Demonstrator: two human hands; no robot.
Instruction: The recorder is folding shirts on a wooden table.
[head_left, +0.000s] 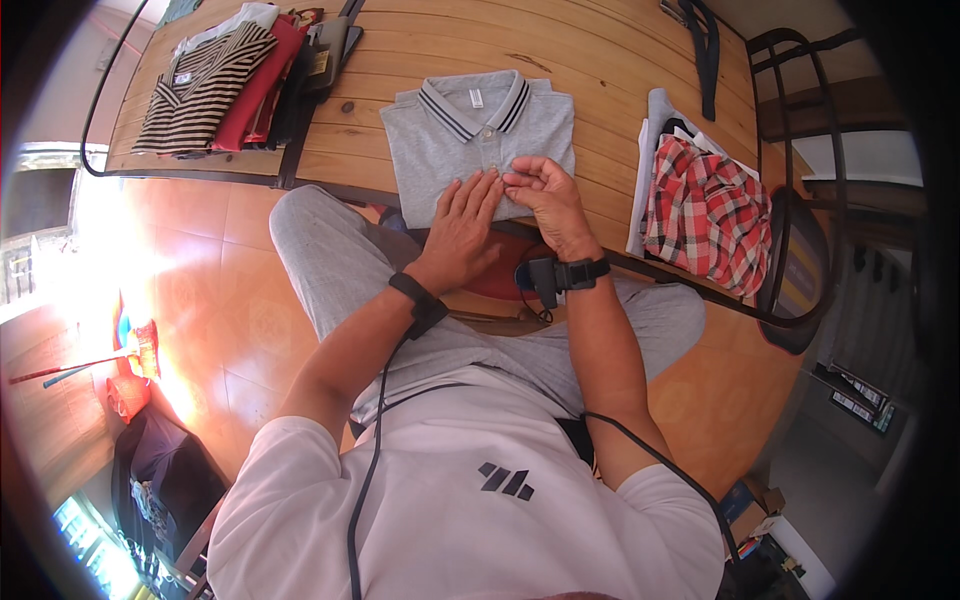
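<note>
Folded grey polo shirt (478, 140), centred on the counter (600, 60), is being smoothed at its lower hem: left hand (465, 225) pressed flat and open, right hand (545, 190) pinching fabric; a firmer fold-over grip is likely needed next.

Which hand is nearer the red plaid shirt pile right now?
Right. The right hand pinches the grey polo on the side toward the red plaid shirt; the left hand lies flat, farther away.
</note>
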